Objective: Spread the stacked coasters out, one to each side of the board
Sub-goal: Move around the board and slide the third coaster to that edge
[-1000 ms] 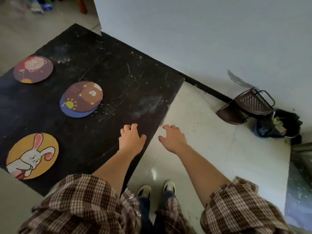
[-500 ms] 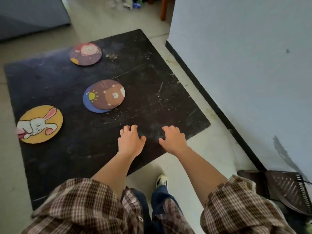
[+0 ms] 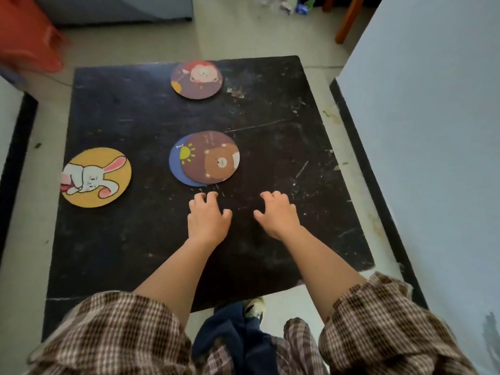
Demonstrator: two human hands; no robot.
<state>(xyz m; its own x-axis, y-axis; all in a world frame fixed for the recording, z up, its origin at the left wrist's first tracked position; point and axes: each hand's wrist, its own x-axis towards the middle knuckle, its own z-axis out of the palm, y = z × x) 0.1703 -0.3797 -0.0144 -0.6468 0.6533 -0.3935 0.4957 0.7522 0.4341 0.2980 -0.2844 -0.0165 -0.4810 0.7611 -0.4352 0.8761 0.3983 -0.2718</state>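
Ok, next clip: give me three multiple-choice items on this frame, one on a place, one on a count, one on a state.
1. Where does the rabbit coaster lie on the black board?
A. by its left edge
B. by its right edge
C. under the bear coaster

2. How many coasters show in all?
A. three
B. four
C. six

3. What are the two hands doing?
A. each pinches a coaster
B. both are empty, above the board
C. one lifts the board

Answers:
1 A: it sits at the board's left side, apart from the others.
2 B: rabbit, lion coaster, bear coaster and the blue coaster partly under the bear one.
3 B: the left hand and right hand have curled fingers with nothing in them, just short of the stacked pair.
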